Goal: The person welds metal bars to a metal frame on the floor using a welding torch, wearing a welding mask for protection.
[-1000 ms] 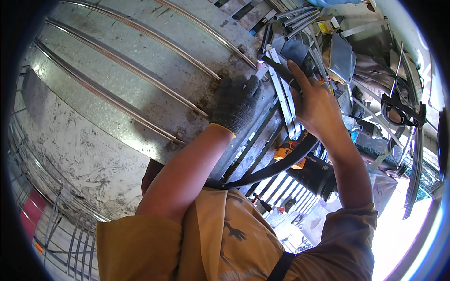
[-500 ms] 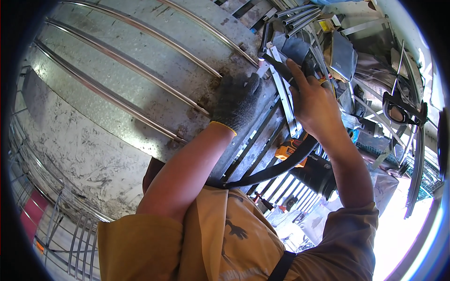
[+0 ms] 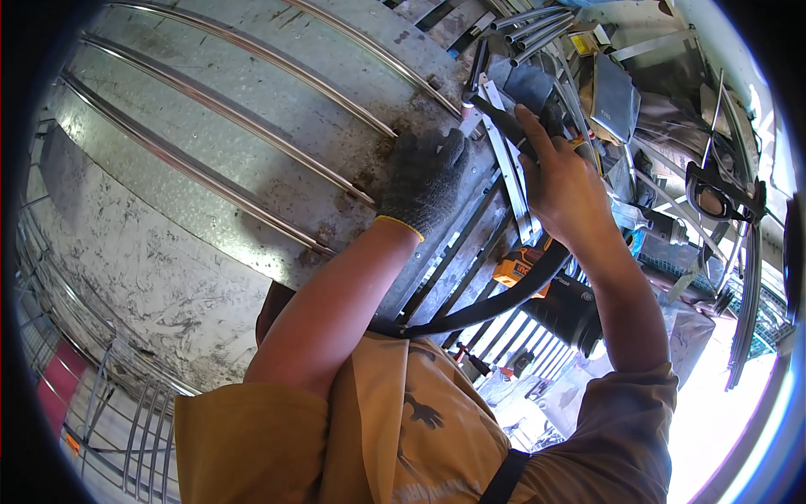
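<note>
The bare right hand (image 3: 567,189) has its grip closed around a black, slender-handled welding torch (image 3: 502,123), whose long axis slants up and left to a pale nozzle near the end of the uppermost shiny round steel tube (image 3: 378,55). That tube slopes down rightward across the grey metal bench (image 3: 168,118). The left hand (image 3: 422,181), in a dark grey knitted glove, is nearer the tube's end; whether its fingers clamp anything, I cannot tell.

Dark lettering on orange block (image 3: 514,270), small pale characters on grey case (image 3: 614,92), faint unreadable print on tan shirt (image 3: 445,458)
</note>
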Demonstrator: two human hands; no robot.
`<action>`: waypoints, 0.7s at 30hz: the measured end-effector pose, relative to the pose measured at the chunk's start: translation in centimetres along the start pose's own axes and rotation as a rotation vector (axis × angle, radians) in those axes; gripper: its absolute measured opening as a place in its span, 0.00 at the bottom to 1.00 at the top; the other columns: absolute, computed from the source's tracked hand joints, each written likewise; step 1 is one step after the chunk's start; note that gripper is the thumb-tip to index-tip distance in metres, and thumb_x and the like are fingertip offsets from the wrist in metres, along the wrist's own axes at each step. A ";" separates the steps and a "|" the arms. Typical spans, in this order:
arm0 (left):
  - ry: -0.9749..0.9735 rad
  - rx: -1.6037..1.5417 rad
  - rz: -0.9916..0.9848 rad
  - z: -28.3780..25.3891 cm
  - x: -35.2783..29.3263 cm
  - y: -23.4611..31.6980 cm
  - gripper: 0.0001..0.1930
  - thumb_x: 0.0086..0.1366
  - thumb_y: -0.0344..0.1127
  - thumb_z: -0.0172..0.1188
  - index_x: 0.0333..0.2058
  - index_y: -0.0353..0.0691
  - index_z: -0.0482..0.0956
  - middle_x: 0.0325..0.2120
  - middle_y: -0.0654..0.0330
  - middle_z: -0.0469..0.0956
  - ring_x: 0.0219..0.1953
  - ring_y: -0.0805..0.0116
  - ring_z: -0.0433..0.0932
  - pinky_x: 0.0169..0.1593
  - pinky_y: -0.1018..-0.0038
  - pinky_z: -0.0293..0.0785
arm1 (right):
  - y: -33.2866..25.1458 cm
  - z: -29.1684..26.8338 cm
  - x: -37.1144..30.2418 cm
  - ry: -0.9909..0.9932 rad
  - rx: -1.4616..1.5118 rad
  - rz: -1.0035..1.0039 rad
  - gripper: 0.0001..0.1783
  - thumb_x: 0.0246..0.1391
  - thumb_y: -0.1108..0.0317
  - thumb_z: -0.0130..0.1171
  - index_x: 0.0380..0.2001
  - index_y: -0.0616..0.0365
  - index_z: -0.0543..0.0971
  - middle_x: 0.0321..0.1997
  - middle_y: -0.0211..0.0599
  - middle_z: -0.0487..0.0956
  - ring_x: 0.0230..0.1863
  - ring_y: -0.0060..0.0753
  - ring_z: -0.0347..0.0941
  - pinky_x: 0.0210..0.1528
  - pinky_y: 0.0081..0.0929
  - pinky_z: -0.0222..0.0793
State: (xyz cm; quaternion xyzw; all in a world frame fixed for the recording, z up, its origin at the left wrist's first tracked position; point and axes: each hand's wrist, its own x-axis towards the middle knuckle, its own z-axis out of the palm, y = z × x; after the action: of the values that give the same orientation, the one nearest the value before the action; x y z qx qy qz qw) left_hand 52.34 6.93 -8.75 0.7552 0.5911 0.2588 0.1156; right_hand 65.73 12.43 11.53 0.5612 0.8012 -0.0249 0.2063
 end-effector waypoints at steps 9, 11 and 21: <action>0.023 0.040 0.006 -0.1 -0.1 -0.1 0.16 0.68 0.36 0.57 0.54 0.46 0.79 0.52 0.58 0.78 0.58 0.55 0.76 0.65 0.46 0.67 | -0.8 -0.1 -0.1 -0.050 -0.026 0.018 0.35 0.71 0.62 0.55 0.78 0.36 0.62 0.51 0.57 0.82 0.47 0.65 0.85 0.51 0.58 0.80; -0.038 -0.005 0.002 -0.5 -0.2 0.0 0.17 0.66 0.35 0.59 0.53 0.46 0.80 0.53 0.59 0.77 0.57 0.53 0.75 0.65 0.46 0.67 | -0.8 0.2 -0.2 -0.042 -0.038 0.010 0.35 0.70 0.63 0.56 0.78 0.37 0.62 0.51 0.57 0.82 0.47 0.65 0.85 0.51 0.58 0.81; 0.036 0.017 0.029 0.1 -0.4 -0.4 0.17 0.67 0.37 0.59 0.53 0.43 0.80 0.53 0.59 0.75 0.58 0.52 0.74 0.63 0.45 0.67 | -2.1 0.5 -0.6 -0.020 0.014 0.024 0.32 0.72 0.63 0.55 0.77 0.43 0.65 0.50 0.59 0.81 0.47 0.65 0.85 0.51 0.59 0.82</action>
State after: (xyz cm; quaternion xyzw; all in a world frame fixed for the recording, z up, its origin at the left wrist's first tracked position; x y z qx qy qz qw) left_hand 52.00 6.70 -9.07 0.7598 0.5842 0.2690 0.0950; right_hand 64.21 10.97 10.89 0.5720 0.7921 -0.0338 0.2106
